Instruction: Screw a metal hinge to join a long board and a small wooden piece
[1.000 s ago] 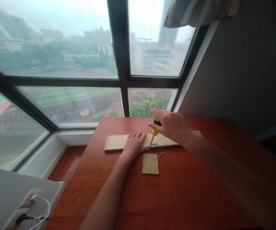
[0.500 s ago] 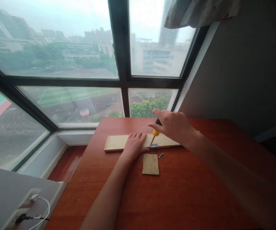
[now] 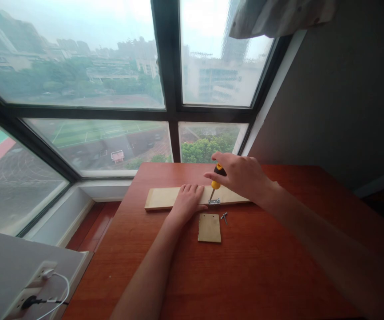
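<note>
Far left, btm corner: a wall socket (image 3: 33,291) is seen w/ a white cable (image 3: 60,289) plugged in, beside the counter (image 3: 261,275). Behind, a big window (image 3: 88,142) is set in dark frames.

On the red-brown counter, nr its far edge, a long pale board (image 3: 160,198) is laid crosswise. The left hand (image 3: 187,202) is laid flat on the board's middle, palm down, fingers (image 3: 192,189) stretched out side by side & closed on nothing. Just in front of the board, apart from it, a small wood piece (image 3: 209,228) is laid flat.

Right of the left hand, a small metal fitting (image 3: 214,202) is set at the board's near edge. The screwdriver (image 3: 216,180) tip is planted on it, shaft slightly tilted, yellow-black handle up. Loose screws (image 3: 224,217) are seen on the counter just below the fitting, nr the small piece's right corner. The handle is gripped from above by the right hand (image 3: 241,175), fingers curled round its top.

Top right, a bit of curtain (image 3: 278,15) is hung over the window corner, w/ a grey wall (image 3: 338,98) next to it.
</note>
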A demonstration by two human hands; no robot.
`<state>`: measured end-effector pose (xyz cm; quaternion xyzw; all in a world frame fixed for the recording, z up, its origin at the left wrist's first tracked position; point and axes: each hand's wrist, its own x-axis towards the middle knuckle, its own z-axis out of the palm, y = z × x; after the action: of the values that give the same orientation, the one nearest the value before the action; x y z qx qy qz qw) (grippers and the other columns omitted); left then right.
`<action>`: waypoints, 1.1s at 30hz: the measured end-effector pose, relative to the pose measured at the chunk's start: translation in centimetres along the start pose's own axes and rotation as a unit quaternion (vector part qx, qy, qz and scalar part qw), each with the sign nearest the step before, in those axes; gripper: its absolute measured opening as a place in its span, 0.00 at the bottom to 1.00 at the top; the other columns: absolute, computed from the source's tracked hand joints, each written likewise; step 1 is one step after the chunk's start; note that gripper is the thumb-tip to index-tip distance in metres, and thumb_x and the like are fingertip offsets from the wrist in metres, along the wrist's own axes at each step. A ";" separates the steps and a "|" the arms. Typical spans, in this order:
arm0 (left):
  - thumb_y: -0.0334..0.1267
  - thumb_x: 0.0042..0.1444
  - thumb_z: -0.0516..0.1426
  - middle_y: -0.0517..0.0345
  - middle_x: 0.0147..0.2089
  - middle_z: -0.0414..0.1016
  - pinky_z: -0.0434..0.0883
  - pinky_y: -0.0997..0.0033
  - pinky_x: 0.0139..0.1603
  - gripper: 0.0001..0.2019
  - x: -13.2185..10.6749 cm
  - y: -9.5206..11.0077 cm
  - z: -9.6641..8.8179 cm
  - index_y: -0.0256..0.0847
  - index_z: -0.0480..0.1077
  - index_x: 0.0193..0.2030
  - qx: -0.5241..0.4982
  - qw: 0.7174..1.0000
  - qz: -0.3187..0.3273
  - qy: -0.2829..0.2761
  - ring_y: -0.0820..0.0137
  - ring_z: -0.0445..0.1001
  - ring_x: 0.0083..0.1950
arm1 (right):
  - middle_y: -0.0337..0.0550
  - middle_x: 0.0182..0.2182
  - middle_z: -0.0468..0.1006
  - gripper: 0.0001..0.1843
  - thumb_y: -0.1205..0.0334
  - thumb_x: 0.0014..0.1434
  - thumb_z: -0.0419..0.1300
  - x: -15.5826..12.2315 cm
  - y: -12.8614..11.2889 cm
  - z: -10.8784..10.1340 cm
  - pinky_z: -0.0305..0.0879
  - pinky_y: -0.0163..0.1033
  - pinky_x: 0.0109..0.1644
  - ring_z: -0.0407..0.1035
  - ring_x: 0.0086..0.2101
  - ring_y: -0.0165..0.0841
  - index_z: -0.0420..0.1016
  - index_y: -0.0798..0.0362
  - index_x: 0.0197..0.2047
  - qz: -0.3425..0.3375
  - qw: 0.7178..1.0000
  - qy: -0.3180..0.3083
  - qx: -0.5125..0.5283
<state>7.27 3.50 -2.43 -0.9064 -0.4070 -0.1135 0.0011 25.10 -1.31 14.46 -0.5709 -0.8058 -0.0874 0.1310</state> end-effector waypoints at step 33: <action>0.57 0.47 0.64 0.46 0.52 0.71 0.61 0.58 0.56 0.35 -0.1 -0.2 -0.3 0.43 0.61 0.58 -0.010 1.000 0.003 -0.004 0.54 0.68 0.55 | 0.46 0.44 0.78 0.23 0.64 0.58 0.56 -0.3 0.5 -0.1 0.62 0.37 0.38 0.72 0.38 0.35 0.65 0.53 0.58 -0.034 0.991 -0.023 0.131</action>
<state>7.02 3.55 -2.12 -0.9080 -0.4030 -0.1140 -0.0095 25.68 -1.44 14.51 -0.5233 -0.8317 0.0278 0.1834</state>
